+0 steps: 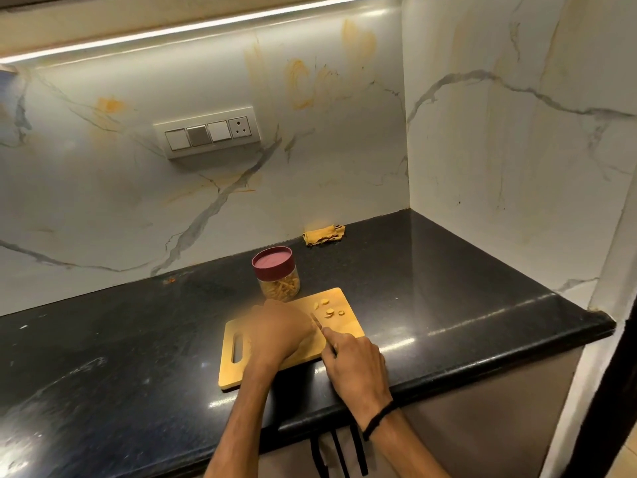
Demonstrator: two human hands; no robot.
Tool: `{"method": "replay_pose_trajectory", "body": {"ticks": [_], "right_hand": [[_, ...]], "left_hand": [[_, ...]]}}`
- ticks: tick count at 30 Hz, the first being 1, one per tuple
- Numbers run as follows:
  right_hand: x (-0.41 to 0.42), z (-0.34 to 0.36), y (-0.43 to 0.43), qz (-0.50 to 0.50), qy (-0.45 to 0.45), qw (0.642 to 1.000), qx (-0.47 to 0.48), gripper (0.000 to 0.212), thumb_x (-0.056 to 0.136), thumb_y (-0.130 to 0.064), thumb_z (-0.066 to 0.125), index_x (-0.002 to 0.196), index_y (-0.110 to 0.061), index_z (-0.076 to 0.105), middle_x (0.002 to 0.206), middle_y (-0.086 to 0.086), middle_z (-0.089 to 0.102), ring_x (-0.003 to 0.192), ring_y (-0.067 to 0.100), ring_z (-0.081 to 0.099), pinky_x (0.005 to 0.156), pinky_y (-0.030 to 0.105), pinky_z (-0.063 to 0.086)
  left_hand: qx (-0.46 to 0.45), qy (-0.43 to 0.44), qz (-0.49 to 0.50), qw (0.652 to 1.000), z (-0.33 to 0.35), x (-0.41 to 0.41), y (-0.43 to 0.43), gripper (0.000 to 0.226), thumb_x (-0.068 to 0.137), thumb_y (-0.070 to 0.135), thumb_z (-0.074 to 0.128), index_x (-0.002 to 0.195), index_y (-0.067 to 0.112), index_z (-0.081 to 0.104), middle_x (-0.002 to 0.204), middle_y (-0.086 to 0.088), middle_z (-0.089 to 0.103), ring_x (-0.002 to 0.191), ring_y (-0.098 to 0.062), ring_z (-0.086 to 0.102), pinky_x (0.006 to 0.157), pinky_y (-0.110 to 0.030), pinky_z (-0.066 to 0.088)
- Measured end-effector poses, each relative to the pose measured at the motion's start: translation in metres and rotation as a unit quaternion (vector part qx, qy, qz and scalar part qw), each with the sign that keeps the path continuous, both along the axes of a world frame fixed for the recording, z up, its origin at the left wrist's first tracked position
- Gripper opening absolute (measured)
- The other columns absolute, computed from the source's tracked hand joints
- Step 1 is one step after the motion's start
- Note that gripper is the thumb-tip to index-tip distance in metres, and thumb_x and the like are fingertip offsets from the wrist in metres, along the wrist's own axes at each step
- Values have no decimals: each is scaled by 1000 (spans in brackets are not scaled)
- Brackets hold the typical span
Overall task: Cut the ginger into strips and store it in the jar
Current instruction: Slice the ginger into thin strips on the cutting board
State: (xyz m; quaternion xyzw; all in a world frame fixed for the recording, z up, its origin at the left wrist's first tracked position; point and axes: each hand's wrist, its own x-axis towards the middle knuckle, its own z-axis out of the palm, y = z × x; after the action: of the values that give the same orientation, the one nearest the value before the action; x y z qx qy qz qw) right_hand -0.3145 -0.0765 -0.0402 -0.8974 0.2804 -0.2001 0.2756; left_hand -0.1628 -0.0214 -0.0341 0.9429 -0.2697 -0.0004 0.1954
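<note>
A wooden cutting board (348, 322) lies on the black counter near its front edge. My left hand (275, 331) rests on the board's middle with curled fingers, and whatever it holds is hidden under it. My right hand (355, 363) grips a knife (319, 324), forefinger along its back, blade right beside my left fingertips. A few ginger slices (327, 310) lie on the board's far right part. Behind the board stands a clear jar (277, 279) with a maroon lid closed on it and ginger strips inside.
A crumpled yellow cloth (324, 233) lies against the marble backsplash at the back. A switch panel (208, 134) is on that wall. A side wall (517, 150) closes the black counter (120, 339) on the right. Dark straps (339, 453) hang below the counter edge.
</note>
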Motion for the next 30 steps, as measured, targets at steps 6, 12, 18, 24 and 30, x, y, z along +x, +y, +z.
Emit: {"method": "replay_pose_trajectory", "body": {"ticks": [6,12,18,24,30], "right_hand": [[-6,-3,-2,-9,3,1000,-7,41,103,-38,39,144,-38,41,114,-2,65,100,13,60,83,25,49],[-7,-3,-4,-19,-3,1000,-7,43,103,-38,38,146,-38,38,113,-3,65,98,13,61,81,25,50],[1,-2,-3,-8,-13,1000,-3,43,103,-38,39,146,-37,39,113,-3,66,96,12,61,80,24,50],[6,-2,-4,4,-1,1000,-12,42,103,-38,38,145,-37,41,113,-2,67,98,14,62,83,26,50],[12,-3,-5,14,17,999,-33,39,105,-36,35,142,-35,45,107,0,67,93,17,63,79,28,50]], "left_hand": [[-2,4,7,1000,0,2,-2,17,81,49,77,95,39,76,131,4,49,121,-22,35,96,-39,29],[-7,7,8,1000,-2,3,-2,16,81,49,78,93,39,76,131,4,50,120,-22,36,96,-39,29],[-10,11,8,1000,-2,3,-3,17,81,49,78,94,38,77,129,5,52,121,-23,36,96,-40,29],[-11,10,10,1000,-4,4,-3,16,82,48,78,95,39,77,128,5,54,120,-23,37,94,-40,29],[-9,8,13,1000,-4,4,-3,19,81,51,77,97,40,77,128,5,53,119,-22,37,93,-39,29]]}}
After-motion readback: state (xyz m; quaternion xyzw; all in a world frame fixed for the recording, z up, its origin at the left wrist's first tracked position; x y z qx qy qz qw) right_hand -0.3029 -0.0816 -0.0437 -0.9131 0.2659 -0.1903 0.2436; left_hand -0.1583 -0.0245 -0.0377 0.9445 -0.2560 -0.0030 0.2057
